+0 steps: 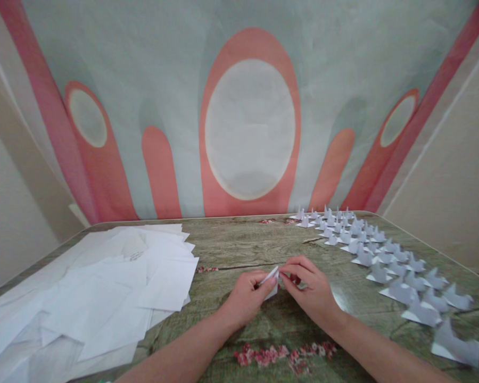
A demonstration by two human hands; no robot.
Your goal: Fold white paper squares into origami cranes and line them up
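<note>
A small piece of folded white paper point(272, 290) is held up just above the middle of the table. My left hand point(247, 293) grips it from the left, thumb on the near face and fingers behind. From the right, my right hand point(308, 284) pinches its upper corner between thumb and forefinger. The folded paper's lower edge points down between the hands, and part of it is hidden by my left thumb.
Loose white sheets point(104, 298) lie in a wide overlapping pile on the left. Several folded paper figures point(399, 290) stand in slanting rows along the right side of the wood-patterned table point(231, 244). A wall with a grey and coral pattern point(175, 80) rises behind the table.
</note>
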